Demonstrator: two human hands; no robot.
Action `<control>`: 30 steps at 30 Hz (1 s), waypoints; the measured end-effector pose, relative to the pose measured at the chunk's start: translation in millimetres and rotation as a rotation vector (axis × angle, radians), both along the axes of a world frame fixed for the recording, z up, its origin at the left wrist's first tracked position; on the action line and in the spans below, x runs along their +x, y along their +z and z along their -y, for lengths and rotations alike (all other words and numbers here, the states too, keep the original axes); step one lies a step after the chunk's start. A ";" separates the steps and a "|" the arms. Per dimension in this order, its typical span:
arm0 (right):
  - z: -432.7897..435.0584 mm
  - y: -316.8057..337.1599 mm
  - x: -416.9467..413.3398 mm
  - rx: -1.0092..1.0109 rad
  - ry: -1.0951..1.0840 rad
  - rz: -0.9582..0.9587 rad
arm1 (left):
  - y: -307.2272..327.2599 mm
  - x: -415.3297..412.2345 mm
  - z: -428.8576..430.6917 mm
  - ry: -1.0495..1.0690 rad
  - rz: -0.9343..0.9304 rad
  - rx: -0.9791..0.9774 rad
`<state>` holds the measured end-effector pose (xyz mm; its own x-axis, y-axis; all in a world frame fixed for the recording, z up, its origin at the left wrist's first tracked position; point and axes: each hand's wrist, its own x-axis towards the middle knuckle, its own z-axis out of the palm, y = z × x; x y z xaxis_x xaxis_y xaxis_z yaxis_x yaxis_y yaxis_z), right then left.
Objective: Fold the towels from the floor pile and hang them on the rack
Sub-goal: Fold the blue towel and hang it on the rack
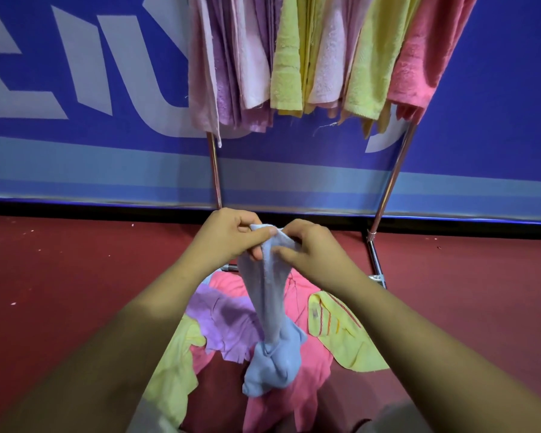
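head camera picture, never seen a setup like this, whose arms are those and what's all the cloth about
There is no machine here. The one picture comes from a camera worn on a person's head, looking forward and down, so the two arms reaching in from the bottom are the wearer's own. The left hand and right hand both pinch the top edge of a light blue towel, whose lower end hangs bunched down at the pile. That pile of pink, purple and yellow towels lies on the red floor. Behind it stands a metal rack with purple, pink and yellow towels already hung on it, in front of a blue banner.
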<state>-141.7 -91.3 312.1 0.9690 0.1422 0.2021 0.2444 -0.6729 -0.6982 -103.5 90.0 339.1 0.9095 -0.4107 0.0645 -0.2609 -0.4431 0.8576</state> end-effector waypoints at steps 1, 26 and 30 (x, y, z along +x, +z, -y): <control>2.9 0.2 1.4 -0.007 -0.018 0.018 | 0.6 0.6 -0.7 0.005 -0.003 -0.009; 58.7 19.8 12.5 0.679 -0.334 -0.075 | 4.0 35.2 -40.3 0.111 0.071 -0.100; 52.8 26.2 6.0 0.780 -0.325 -0.098 | 7.7 25.0 -38.3 0.146 0.087 -0.150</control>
<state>-135.7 -144.1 338.3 0.9559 -0.2909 0.0399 0.0366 -0.0168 -0.9992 -78.5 128.4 346.8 0.9469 -0.2550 0.1960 -0.2795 -0.3508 0.8937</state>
